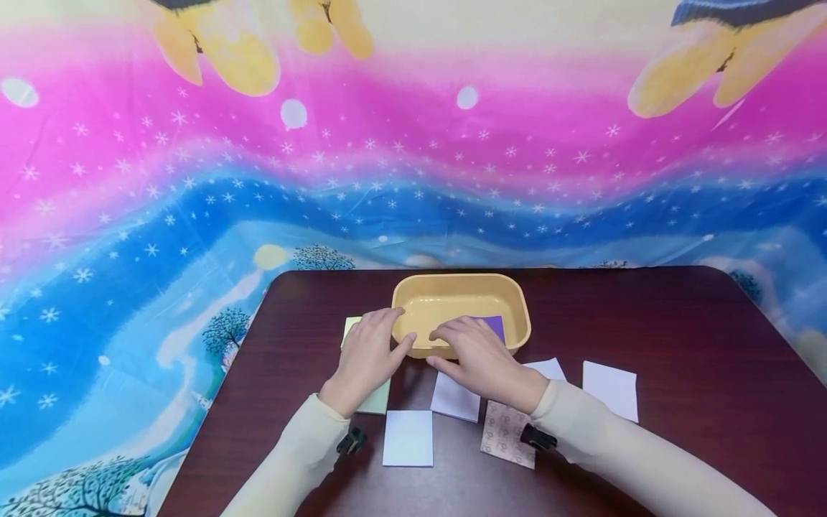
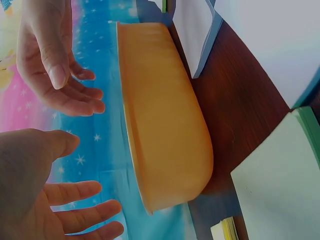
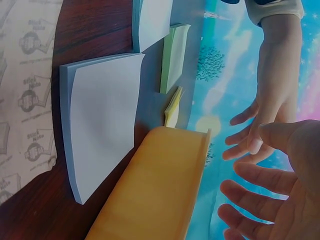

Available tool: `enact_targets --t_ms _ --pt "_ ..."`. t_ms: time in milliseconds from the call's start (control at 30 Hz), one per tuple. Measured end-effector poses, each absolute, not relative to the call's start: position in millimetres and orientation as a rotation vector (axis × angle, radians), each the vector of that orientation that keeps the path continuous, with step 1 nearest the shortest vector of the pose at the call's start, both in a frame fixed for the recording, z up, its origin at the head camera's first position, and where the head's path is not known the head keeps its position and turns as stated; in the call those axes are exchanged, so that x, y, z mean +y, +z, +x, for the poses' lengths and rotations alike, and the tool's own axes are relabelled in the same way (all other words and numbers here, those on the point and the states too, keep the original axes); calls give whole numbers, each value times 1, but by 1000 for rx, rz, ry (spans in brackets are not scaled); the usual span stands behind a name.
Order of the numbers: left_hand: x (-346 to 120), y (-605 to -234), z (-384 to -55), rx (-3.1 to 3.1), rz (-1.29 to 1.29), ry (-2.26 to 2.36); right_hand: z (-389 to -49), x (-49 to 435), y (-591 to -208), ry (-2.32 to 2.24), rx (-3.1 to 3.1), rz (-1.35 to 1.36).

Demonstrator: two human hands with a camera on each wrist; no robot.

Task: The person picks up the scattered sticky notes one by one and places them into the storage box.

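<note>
A yellow plastic bin (image 1: pixel 439 310) stands near the table's far edge. A purple square (image 1: pixel 492 327) shows at its near right, apparently inside, partly covered by my right hand. My left hand (image 1: pixel 368 348) hovers at the bin's near left with fingers spread and nothing in its grasp. Above the bin's near side is my right hand (image 1: pixel 484 362), fingers loosely bent and holding nothing. The left wrist view shows both hands apart, over the bin's rim. Under my left hand lie a green note pad (image 1: pixel 376 399) and a yellow pad (image 1: pixel 349 327), partly hidden.
On the dark wooden table (image 1: pixel 698 359) lie a white pad (image 1: pixel 408 438), another white pad (image 1: pixel 455 397), a patterned "Stick Note" pad (image 1: pixel 504 434), a partly covered white pad (image 1: pixel 549 369) and a white pad (image 1: pixel 610 391) at right. A colourful cloth (image 1: pixel 413 172) hangs behind.
</note>
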State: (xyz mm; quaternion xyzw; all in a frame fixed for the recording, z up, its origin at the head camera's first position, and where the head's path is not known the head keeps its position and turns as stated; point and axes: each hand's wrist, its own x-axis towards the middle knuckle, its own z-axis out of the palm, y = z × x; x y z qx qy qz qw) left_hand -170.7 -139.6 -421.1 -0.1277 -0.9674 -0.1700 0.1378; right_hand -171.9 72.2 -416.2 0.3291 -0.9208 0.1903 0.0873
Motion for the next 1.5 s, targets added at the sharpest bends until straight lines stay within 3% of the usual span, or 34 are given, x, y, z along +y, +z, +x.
enact_targets --t_ms 1500 --pt "-183 -438 -184 -2889 -171 -520 -173 43 -424 618 -2757 1009"
